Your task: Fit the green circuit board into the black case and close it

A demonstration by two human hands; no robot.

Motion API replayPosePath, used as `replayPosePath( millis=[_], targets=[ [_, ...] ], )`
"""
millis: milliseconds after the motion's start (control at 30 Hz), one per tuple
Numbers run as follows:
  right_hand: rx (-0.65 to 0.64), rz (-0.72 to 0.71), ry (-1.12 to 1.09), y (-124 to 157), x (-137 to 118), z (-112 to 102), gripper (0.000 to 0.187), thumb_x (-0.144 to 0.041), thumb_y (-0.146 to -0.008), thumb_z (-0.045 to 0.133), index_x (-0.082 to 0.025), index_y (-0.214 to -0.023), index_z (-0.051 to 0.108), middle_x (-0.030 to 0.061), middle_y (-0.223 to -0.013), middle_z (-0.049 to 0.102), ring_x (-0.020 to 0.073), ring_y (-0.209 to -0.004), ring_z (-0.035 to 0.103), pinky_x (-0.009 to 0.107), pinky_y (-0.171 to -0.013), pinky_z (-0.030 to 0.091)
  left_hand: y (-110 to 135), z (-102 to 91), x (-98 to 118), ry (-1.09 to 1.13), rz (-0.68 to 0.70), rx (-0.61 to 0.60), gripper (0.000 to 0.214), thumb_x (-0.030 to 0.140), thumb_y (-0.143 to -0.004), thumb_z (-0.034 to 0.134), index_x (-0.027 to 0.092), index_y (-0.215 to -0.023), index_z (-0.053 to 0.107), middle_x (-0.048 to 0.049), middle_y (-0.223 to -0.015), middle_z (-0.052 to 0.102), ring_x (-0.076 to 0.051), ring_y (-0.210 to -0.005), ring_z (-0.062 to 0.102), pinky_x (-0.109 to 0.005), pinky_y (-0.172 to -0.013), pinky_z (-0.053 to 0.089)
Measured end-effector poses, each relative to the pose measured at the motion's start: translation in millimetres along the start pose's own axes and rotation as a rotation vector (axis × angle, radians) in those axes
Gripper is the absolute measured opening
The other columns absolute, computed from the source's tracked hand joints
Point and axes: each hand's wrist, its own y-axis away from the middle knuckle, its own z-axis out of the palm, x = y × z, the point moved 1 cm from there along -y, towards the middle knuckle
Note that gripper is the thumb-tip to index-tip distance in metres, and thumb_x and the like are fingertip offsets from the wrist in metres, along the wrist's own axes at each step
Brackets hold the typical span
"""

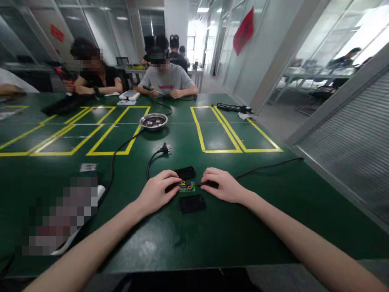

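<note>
A small green circuit board (186, 187) with coloured coils lies on the green table between my hands. My left hand (158, 191) is closed on the black cable end at the board's left side. My right hand (223, 185) is closed on the black cable end at its right side. One black plastic shell half (186, 172) lies just behind the board, another (192, 203) just in front of it. A black cable (267, 166) runs off to the right from my right hand.
A power plug (165, 149) with its cord lies behind the board. A metal bowl (153, 121) with small parts stands farther back among yellow floor-tape lines (209, 151). Two people sit working at the far edge. A black tool (232, 107) lies far right.
</note>
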Motion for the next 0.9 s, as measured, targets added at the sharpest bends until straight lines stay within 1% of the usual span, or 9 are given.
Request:
replayPosePath(
  millis=[133,233,333,400,500,567,700,900],
  targets=[
    [-0.038,0.009,0.012,-0.6,-3.0,-0.5,0.014,-0.028,-0.104,0.058,-0.020,-0.094,0.065,0.0066,-0.091,0.069,0.0199,-0.084,0.065,0.030,-0.074,0.050,-0.1,-0.4,3.1,0.024,0.002,-0.011,0.019,0.019,-0.097,0.064,0.020,-0.113,0.074,-0.0081,-0.115,0.075,-0.023,-0.106,0.073,-0.037,-0.093,0.061],
    [-0.072,0.077,0.022,-0.4,-6.3,-0.5,0.011,-0.026,-0.104,0.056,-0.020,-0.098,0.063,0.0050,-0.087,0.070,0.0188,-0.076,0.065,0.028,-0.069,0.047,-1.5,-3.0,6.2,0.056,0.006,-0.011,0.020,0.020,-0.097,0.061,0.020,-0.112,0.073,-0.0088,-0.117,0.075,-0.023,-0.108,0.072,-0.038,-0.095,0.060],
    [-0.113,0.141,0.030,-0.2,-9.5,-0.2,0.008,-0.025,-0.103,0.057,-0.021,-0.099,0.062,0.0011,-0.078,0.069,0.0169,-0.066,0.063,0.026,-0.064,0.042,-3.3,-7.1,10.9,0.086,-0.007,-0.027,0.024,0.018,-0.094,0.058,0.019,-0.114,0.071,-0.0091,-0.116,0.075,-0.024,-0.107,0.072,-0.039,-0.095,0.060],
    [-0.123,0.159,0.033,-0.3,-10.9,-0.2,0.006,-0.026,-0.101,0.059,-0.021,-0.098,0.062,-0.0006,-0.074,0.067,0.0156,-0.062,0.061,0.025,-0.062,0.040,-3.7,-8.8,14.1,0.083,-0.019,-0.054,0.029,0.022,-0.090,0.063,0.019,-0.119,0.068,-0.0097,-0.116,0.075,-0.026,-0.107,0.071,-0.041,-0.094,0.059],
    [-0.121,0.168,0.029,-0.8,-11.9,-0.5,0.005,-0.026,-0.100,0.061,-0.021,-0.097,0.062,-0.0017,-0.071,0.066,0.0144,-0.059,0.058,0.025,-0.061,0.038,-3.1,-8.1,16.7,0.048,-0.018,-0.097,0.049,0.036,-0.084,0.077,0.017,-0.127,0.064,-0.0133,-0.122,0.073,-0.031,-0.112,0.069,-0.047,-0.097,0.057],
    [-0.116,0.174,0.022,-1.0,-12.1,-0.7,0.005,-0.025,-0.100,0.061,-0.021,-0.097,0.062,-0.0021,-0.070,0.065,0.0138,-0.058,0.057,0.024,-0.060,0.038,-2.3,-6.5,16.7,0.031,-0.017,-0.113,0.057,0.039,-0.080,0.081,0.016,-0.129,0.063,-0.0151,-0.126,0.071,-0.033,-0.115,0.067,-0.049,-0.099,0.056],
    [-0.102,0.183,0.012,-0.8,-12.6,-0.9,0.006,-0.025,-0.099,0.061,-0.021,-0.095,0.062,-0.0024,-0.069,0.064,0.0130,-0.057,0.056,0.023,-0.060,0.037,-1.6,-5.7,14.9,0.031,-0.022,-0.140,0.057,0.035,-0.080,0.081,0.016,-0.131,0.063,-0.0149,-0.127,0.069,-0.032,-0.116,0.066,-0.049,-0.099,0.056],
    [-0.105,0.190,-0.006,-1.0,-12.9,-1.6,0.007,-0.026,-0.099,0.062,-0.021,-0.093,0.062,-0.0025,-0.069,0.063,0.0127,-0.057,0.056,0.023,-0.059,0.037,-1.1,-12.4,7.8,0.061,-0.015,-0.179,0.060,0.037,-0.079,0.083,0.020,-0.133,0.064,-0.0134,-0.132,0.067,-0.032,-0.120,0.065,-0.049,-0.105,0.054]
  ],
)
